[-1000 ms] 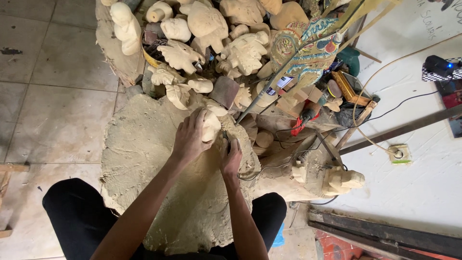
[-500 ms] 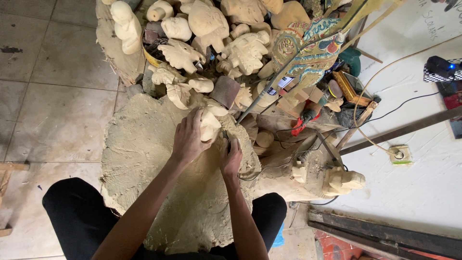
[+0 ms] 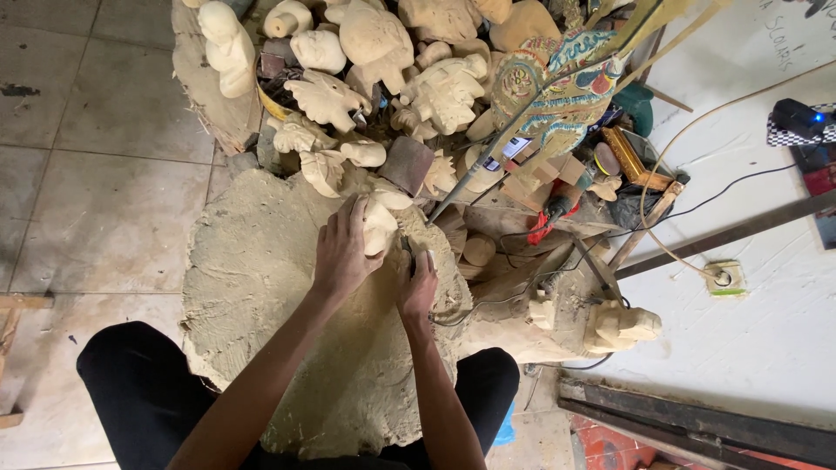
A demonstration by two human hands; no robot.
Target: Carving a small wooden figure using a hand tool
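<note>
I see my left hand [image 3: 341, 252] clasped over a small pale carved wooden figure [image 3: 380, 224], pinning it on the far edge of the broad, rough-cut tan wooden block [image 3: 261, 287] that fills the middle of the scene between my black-trousered knees. My right hand [image 3: 418, 287] is clenched around a thin tool whose tip meets the figure's near right side; I cannot tell what kind of tool it is. Beyond the block, a heap of unpainted pale wooden carvings [image 3: 374, 52] lies piled in the open, not in any container I can make out. To the far right of the heap sits a small yellow-framed open box [image 3: 638, 157]; its contents are too dark to tell. A painted flat puppet figure in blue, red and gold [image 3: 557, 96] leans across the pile. On the right floor lies a white socket block [image 3: 723, 277] with a cable plugged in.
</note>
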